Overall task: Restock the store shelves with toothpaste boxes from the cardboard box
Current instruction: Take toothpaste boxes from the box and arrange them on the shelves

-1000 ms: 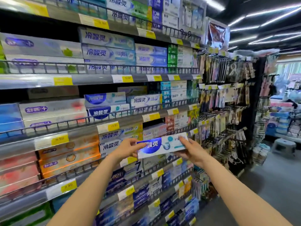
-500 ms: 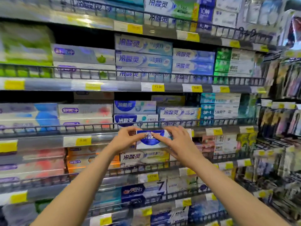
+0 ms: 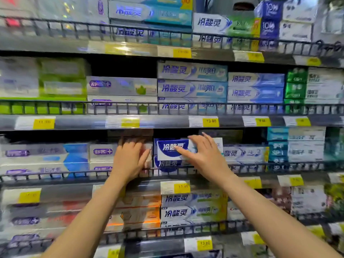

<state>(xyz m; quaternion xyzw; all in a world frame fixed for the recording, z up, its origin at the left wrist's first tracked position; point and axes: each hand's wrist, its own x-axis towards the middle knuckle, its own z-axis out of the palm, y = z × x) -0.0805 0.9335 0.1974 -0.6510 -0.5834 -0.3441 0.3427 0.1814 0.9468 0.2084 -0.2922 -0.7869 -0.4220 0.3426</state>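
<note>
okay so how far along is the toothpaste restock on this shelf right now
Done: most rows already look full. In hand: a blue-and-white toothpaste box sits atop its stack behind the wire rail, the right hand pressing its front, the left hand on the neighbouring boxes. Left: letting go; the cardboard box is out of view, so remaining stock is unknown.

Glossy card toothpaste box (image 3: 172,148); black wire rail (image 3: 260,165) (metal, matt).

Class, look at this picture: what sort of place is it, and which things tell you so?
Most likely a shop's toothpaste aisle: tiered wire-railed shelves, yellow price tags along the edges, and stacked toothpaste boxes.
</note>
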